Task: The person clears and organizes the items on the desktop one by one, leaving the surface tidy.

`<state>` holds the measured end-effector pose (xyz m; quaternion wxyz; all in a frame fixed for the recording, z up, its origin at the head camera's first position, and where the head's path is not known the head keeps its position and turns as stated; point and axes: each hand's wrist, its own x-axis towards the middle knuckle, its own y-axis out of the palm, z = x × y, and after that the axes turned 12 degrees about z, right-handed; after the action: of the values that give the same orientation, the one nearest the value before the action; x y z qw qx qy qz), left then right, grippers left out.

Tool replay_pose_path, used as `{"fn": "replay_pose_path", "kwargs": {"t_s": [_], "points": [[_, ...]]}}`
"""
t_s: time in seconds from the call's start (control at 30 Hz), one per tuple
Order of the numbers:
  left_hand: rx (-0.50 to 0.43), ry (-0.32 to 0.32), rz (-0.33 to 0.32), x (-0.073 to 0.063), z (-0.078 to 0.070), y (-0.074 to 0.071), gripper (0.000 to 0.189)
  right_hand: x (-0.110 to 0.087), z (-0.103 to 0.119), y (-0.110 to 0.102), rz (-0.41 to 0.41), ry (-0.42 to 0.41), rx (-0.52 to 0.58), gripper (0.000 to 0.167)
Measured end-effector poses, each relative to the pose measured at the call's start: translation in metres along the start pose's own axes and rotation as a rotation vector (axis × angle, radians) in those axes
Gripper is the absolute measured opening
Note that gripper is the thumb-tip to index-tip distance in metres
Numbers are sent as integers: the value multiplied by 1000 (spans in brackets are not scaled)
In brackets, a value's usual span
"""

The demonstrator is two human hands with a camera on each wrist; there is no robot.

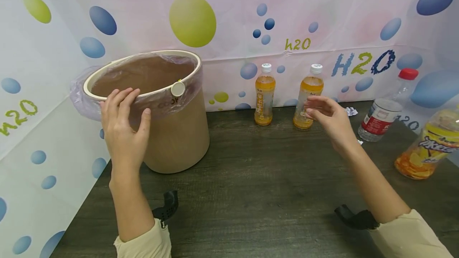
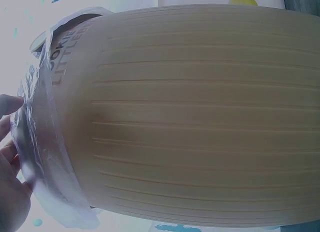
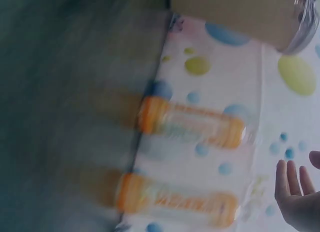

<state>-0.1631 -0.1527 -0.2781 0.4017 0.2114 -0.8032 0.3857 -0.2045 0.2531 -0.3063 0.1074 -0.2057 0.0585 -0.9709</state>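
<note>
My left hand [image 1: 123, 130] is at the near rim of a beige trash can [image 1: 181, 138], its fingers extended over the edge and the thumb apart. A thin translucent purple liner bag [image 1: 84, 96] is folded over that rim. In the left wrist view, the fingertips [image 2: 9, 104] lie right at the liner. My right hand [image 1: 330, 120] hovers with loosely bent fingers, overlapping an orange-labelled drink bottle [image 1: 311, 86] in the head view. The right wrist view has this hand [image 3: 297, 204] holding nothing, beside the bottle caps' end. A matching bottle [image 1: 264, 98] stands left of the first.
At right stand a red-capped clear bottle [image 1: 378, 118] and a large yellow-labelled bottle [image 1: 430, 146]. Crumpled white paper [image 1: 351, 111] lies behind my right hand. The dark wooden table [image 1: 244, 194] meets a spotted cloth backdrop [image 1: 229, 27].
</note>
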Motion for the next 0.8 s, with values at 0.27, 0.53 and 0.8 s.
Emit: {"fn": "replay_pose_path", "kwargs": {"t_s": [0.27, 0.53, 0.8], "points": [[-2, 4, 4, 0, 0, 2, 35, -17, -92, -92, -100, 42, 18, 38], [-5, 2, 5, 0, -1, 3, 35, -28, -149, -145, -183, 41, -34, 46], [13, 8, 12, 0, 4, 1, 36, -52, -111, -126, -202, 151, -298, 41]]}}
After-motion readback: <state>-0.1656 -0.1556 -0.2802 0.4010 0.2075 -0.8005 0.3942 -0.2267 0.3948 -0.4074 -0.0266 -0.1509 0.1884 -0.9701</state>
